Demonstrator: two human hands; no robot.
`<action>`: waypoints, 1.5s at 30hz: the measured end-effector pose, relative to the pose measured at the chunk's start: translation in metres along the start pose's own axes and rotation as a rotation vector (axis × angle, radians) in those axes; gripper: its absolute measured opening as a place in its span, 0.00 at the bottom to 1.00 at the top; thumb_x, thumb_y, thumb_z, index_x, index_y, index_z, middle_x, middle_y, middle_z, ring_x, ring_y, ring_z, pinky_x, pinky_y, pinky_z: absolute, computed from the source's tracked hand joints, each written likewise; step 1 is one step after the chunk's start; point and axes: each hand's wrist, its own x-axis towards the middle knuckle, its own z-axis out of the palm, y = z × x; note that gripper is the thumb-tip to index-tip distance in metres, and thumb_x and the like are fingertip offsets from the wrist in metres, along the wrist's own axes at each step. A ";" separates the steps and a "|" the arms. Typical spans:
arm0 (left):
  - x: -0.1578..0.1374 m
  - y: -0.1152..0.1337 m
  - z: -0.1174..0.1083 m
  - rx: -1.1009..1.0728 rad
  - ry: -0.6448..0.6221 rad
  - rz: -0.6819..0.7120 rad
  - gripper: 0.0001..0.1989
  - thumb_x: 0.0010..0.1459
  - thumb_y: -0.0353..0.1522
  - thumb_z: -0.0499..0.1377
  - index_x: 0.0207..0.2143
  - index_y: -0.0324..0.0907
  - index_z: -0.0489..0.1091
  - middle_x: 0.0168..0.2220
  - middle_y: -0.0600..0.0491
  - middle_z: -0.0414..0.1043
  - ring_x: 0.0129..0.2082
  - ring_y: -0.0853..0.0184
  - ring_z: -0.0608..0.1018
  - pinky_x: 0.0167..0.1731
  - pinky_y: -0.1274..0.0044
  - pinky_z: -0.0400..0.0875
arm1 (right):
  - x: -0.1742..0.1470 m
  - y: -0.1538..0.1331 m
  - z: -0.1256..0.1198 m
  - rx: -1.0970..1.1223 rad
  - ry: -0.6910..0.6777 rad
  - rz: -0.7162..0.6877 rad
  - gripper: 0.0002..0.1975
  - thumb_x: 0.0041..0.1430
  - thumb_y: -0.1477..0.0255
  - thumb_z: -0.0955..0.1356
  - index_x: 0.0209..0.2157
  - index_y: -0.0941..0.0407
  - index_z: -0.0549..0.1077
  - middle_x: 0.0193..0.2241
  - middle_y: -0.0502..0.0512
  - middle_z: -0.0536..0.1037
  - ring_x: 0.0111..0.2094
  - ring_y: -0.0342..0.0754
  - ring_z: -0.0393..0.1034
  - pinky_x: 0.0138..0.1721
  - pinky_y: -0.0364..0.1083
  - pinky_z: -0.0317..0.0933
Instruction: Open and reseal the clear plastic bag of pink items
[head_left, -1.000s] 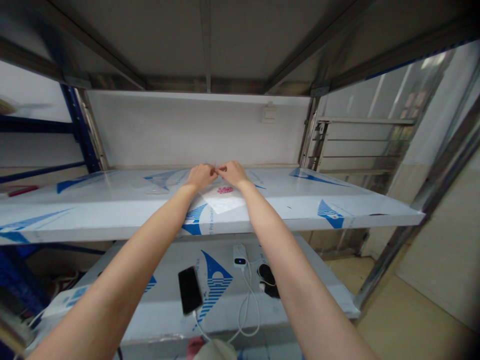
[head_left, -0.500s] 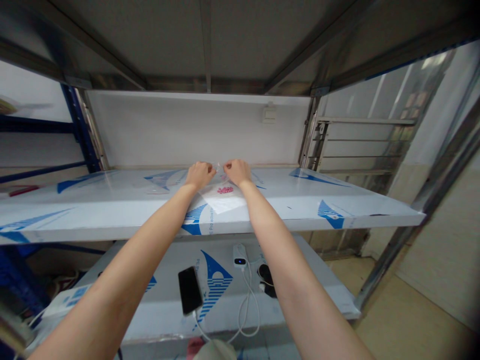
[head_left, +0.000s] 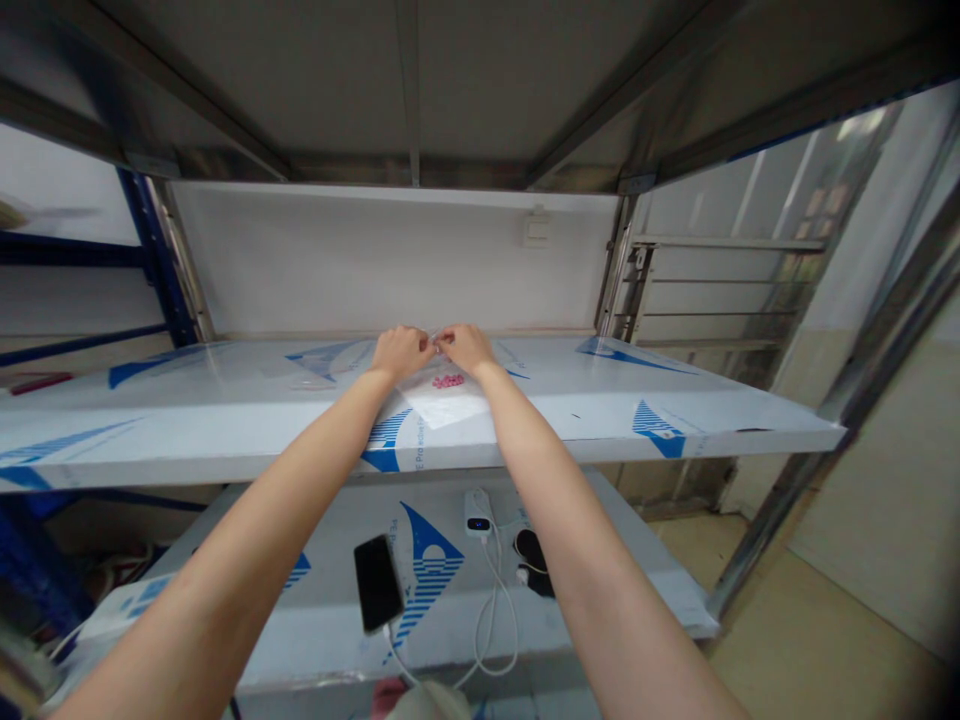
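Note:
My left hand [head_left: 403,352] and my right hand [head_left: 466,347] meet near the back of the upper shelf, fingers pinched. Between the fingertips is a small clear plastic bag [head_left: 435,340], partly hidden by the fingers. Just in front of the hands, a small heap of pink beads [head_left: 448,381] lies on a whitish, see-through sheet [head_left: 450,410]. The single beads are too small to make out in detail.
The shelf [head_left: 570,415] is covered in film with blue print. On the lower shelf lie a black phone [head_left: 378,583] on a cable, a white power bank [head_left: 478,515] and a black object [head_left: 532,562]. Another metal shelf [head_left: 345,90] hangs overhead.
My right hand has moved left, so its fingertips now come together with those of my left hand at the plastic bag. The pink beads stay in place.

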 end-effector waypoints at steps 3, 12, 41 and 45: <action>-0.001 0.001 -0.002 -0.018 0.026 0.002 0.15 0.56 0.36 0.50 0.31 0.41 0.76 0.35 0.44 0.78 0.38 0.56 0.78 0.35 0.71 0.67 | 0.000 0.000 -0.001 -0.048 0.057 0.073 0.12 0.61 0.70 0.64 0.41 0.53 0.80 0.40 0.58 0.80 0.43 0.51 0.74 0.43 0.44 0.63; -0.001 0.000 -0.001 -0.051 0.103 0.131 0.13 0.56 0.34 0.50 0.32 0.41 0.73 0.40 0.45 0.74 0.45 0.57 0.74 0.39 0.71 0.67 | 0.000 0.003 -0.001 -0.068 0.102 0.123 0.13 0.62 0.70 0.64 0.42 0.52 0.79 0.41 0.59 0.80 0.44 0.52 0.73 0.44 0.46 0.63; 0.004 -0.012 0.016 -0.060 0.076 0.349 0.34 0.55 0.51 0.56 0.57 0.40 0.59 0.55 0.41 0.65 0.55 0.53 0.64 0.54 0.65 0.52 | 0.001 0.002 -0.004 0.156 0.014 0.183 0.10 0.58 0.68 0.66 0.34 0.52 0.80 0.28 0.51 0.80 0.32 0.45 0.74 0.32 0.40 0.58; 0.004 -0.011 0.014 -0.083 0.082 0.334 0.32 0.56 0.50 0.56 0.56 0.41 0.60 0.54 0.41 0.65 0.55 0.53 0.64 0.53 0.66 0.53 | 0.001 0.003 -0.004 0.213 0.005 0.190 0.11 0.59 0.65 0.66 0.33 0.52 0.80 0.30 0.50 0.80 0.31 0.43 0.74 0.30 0.39 0.57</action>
